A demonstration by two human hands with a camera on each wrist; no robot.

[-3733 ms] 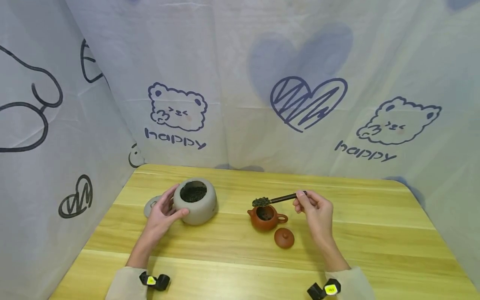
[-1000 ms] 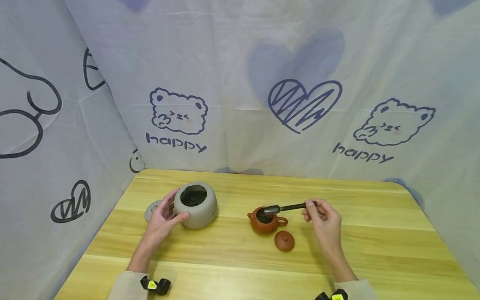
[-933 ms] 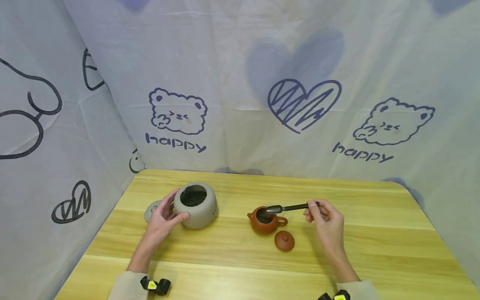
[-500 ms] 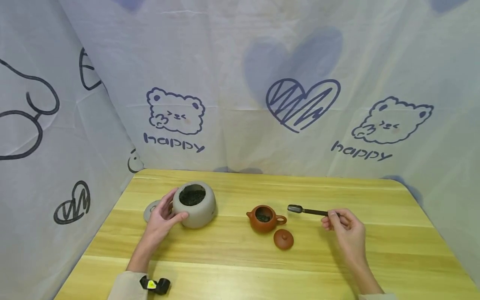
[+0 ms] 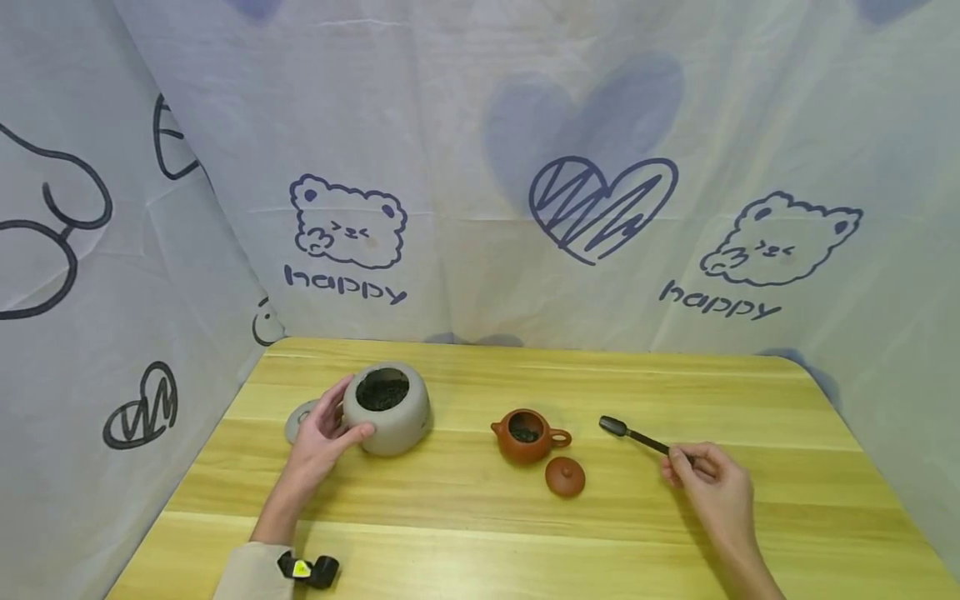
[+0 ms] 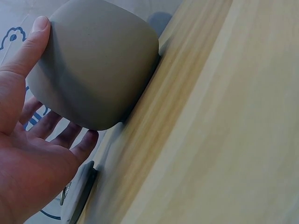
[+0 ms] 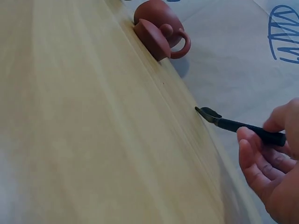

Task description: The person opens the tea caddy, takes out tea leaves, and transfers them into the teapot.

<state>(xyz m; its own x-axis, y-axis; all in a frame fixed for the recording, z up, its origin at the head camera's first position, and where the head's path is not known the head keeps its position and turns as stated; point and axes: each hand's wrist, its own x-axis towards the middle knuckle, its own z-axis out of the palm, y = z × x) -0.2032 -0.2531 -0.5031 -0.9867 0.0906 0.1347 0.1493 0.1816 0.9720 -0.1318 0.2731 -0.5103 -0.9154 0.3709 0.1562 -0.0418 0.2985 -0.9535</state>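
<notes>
My left hand [image 5: 318,433] grips the left side of a round grey tea jar [image 5: 405,421], thumb at its front and fingers behind. Dark tea leaves [image 5: 382,394] show through the wide mouth of the jar, which leans slightly. On the right, my right hand [image 5: 712,487] pinches the dark handle of a tea scoop [image 7: 229,125] between thumb and fingers; its metal bowl points away to the left. Between the hands stands a small reddish-brown teapot [image 5: 520,452], uncovered, with dark leaves inside. Its lid [image 5: 565,477] lies just in front of the teapot's handle.
Behind the left hand lies the jar's grey lid [image 5: 295,422], partly hidden by the fingers. The wooden table [image 5: 465,533] ends at a printed white cloth [image 5: 465,250] behind and on the left. A black wrist camera [image 5: 318,571] sits on the left cuff.
The scoop, heaped with leaves over the teapot earlier, was tipped there and has moved right and nearer with my right hand. More leaves show in the teapot. My left hand stays on the jar.
</notes>
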